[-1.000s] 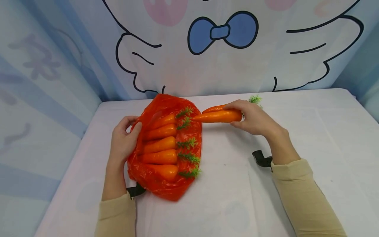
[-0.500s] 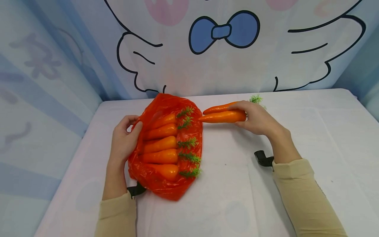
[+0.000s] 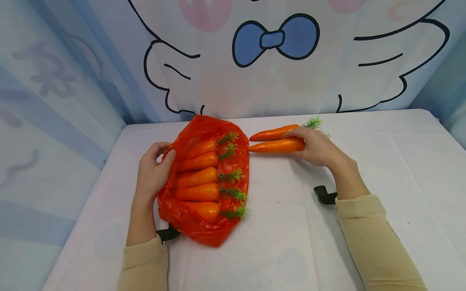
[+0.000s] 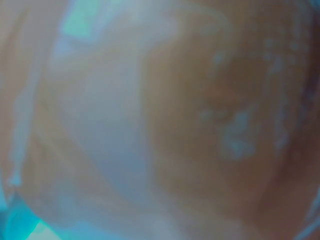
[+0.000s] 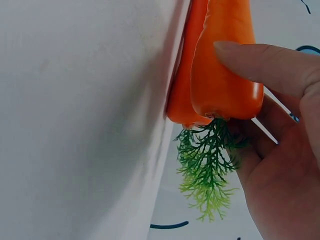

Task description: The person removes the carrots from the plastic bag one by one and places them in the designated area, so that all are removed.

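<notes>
On the left, a red plastic bag (image 3: 207, 234) lies spread out with several orange carrots (image 3: 196, 178) in a row on it, green tops pointing right. My left hand (image 3: 153, 169) pinches the bag's left edge between thumb and fingers. Right of the bag, my right hand (image 3: 320, 149) holds a carrot (image 3: 276, 146) by its thick end, its tip close to the bag's edge. A second carrot (image 3: 273, 133) lies just behind it, next to my fingers. The right wrist view shows my thumb (image 5: 270, 62) pressed on the nearer carrot (image 5: 225, 75). The left wrist view is too blurred to read.
A white cloth covers the table (image 3: 276, 246). Behind it hangs a printed backdrop with a blue bow (image 3: 273, 39); a blue-toned curtain (image 3: 54, 161) is at the left. Black wrist mounts (image 3: 324, 196) stick out near both cuffs.
My right hand has shifted slightly right with the carrots, and their tips have drawn away from the bag. The rear carrot now shows more and lies farther from the front one. My left hand stays put.
</notes>
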Demonstrator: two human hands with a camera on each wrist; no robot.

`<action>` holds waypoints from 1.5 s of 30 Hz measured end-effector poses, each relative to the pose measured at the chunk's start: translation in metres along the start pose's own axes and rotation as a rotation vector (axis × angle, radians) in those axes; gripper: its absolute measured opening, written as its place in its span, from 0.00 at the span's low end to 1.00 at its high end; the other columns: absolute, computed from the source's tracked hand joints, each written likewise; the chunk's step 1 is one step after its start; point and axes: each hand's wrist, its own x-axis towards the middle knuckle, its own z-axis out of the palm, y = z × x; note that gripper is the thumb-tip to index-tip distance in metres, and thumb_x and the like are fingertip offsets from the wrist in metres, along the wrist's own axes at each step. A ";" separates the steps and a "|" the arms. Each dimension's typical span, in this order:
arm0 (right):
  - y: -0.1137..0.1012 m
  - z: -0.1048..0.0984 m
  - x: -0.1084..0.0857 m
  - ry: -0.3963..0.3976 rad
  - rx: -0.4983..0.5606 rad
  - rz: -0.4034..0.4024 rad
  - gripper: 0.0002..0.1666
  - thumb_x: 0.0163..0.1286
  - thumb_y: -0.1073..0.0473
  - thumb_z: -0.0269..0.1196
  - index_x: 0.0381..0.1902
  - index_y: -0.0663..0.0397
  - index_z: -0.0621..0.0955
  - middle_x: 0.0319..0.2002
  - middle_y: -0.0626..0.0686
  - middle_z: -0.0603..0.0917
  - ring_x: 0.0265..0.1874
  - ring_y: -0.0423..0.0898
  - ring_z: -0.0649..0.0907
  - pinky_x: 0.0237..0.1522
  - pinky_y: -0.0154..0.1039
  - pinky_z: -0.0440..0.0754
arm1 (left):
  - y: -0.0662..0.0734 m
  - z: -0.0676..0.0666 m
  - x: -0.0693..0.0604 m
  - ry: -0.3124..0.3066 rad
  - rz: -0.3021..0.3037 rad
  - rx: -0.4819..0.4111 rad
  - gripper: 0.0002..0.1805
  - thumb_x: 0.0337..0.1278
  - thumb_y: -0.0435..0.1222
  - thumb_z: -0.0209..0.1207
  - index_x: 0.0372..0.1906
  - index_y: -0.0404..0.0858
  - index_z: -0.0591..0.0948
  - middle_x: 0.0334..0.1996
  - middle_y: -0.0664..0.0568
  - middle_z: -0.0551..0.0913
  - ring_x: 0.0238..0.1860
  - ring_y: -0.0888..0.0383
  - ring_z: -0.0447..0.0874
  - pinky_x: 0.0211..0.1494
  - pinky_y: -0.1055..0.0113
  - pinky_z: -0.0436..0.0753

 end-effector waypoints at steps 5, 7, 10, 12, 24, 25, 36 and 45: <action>0.003 0.003 0.001 -0.009 0.012 0.037 0.28 0.63 0.72 0.67 0.62 0.61 0.78 0.61 0.64 0.76 0.58 0.62 0.73 0.66 0.61 0.66 | 0.000 0.000 0.000 -0.004 -0.012 0.000 0.19 0.75 0.44 0.52 0.61 0.36 0.76 0.53 0.44 0.77 0.53 0.49 0.75 0.54 0.63 0.82; 0.005 0.004 0.002 -0.018 0.011 0.052 0.28 0.64 0.71 0.67 0.63 0.61 0.78 0.62 0.64 0.76 0.58 0.62 0.72 0.66 0.62 0.66 | 0.000 0.000 0.000 -0.006 -0.017 -0.002 0.19 0.75 0.44 0.52 0.61 0.36 0.76 0.53 0.45 0.77 0.53 0.49 0.75 0.53 0.64 0.82; 0.007 0.005 0.002 -0.032 0.008 0.065 0.28 0.65 0.71 0.67 0.63 0.61 0.77 0.62 0.64 0.75 0.59 0.62 0.72 0.66 0.62 0.65 | 0.000 0.000 0.000 -0.006 -0.015 0.000 0.19 0.75 0.43 0.52 0.61 0.36 0.76 0.53 0.44 0.77 0.53 0.49 0.75 0.51 0.67 0.82; 0.008 0.006 0.003 -0.038 0.003 0.067 0.28 0.64 0.70 0.67 0.63 0.61 0.77 0.63 0.64 0.75 0.60 0.63 0.72 0.66 0.62 0.65 | 0.001 0.000 0.000 -0.007 -0.016 0.003 0.19 0.75 0.43 0.52 0.61 0.36 0.76 0.53 0.44 0.77 0.53 0.49 0.75 0.51 0.66 0.82; 0.007 0.003 0.002 -0.059 -0.005 0.095 0.29 0.66 0.69 0.66 0.65 0.59 0.76 0.65 0.64 0.73 0.62 0.63 0.70 0.67 0.63 0.63 | 0.000 0.000 0.000 -0.011 -0.017 0.015 0.19 0.75 0.43 0.52 0.61 0.36 0.76 0.54 0.44 0.77 0.55 0.48 0.74 0.54 0.62 0.82; 0.007 0.003 0.001 -0.056 -0.003 0.097 0.29 0.66 0.69 0.66 0.65 0.59 0.76 0.66 0.64 0.72 0.63 0.63 0.70 0.68 0.63 0.63 | 0.000 0.000 0.000 -0.011 -0.016 0.017 0.19 0.75 0.43 0.52 0.61 0.36 0.76 0.54 0.44 0.77 0.55 0.49 0.74 0.54 0.61 0.81; 0.006 -0.001 0.001 0.027 -0.011 0.078 0.26 0.66 0.70 0.66 0.62 0.62 0.78 0.65 0.64 0.73 0.66 0.63 0.68 0.69 0.62 0.61 | -0.001 0.000 0.001 -0.005 -0.009 0.032 0.19 0.75 0.42 0.52 0.61 0.36 0.76 0.54 0.44 0.77 0.58 0.49 0.72 0.59 0.53 0.79; 0.010 0.001 0.004 0.030 -0.035 0.074 0.23 0.66 0.71 0.65 0.59 0.63 0.79 0.65 0.65 0.73 0.71 0.66 0.62 0.72 0.61 0.56 | -0.002 0.000 0.002 -0.004 0.002 0.040 0.19 0.75 0.42 0.52 0.61 0.36 0.76 0.54 0.44 0.78 0.56 0.50 0.73 0.57 0.54 0.80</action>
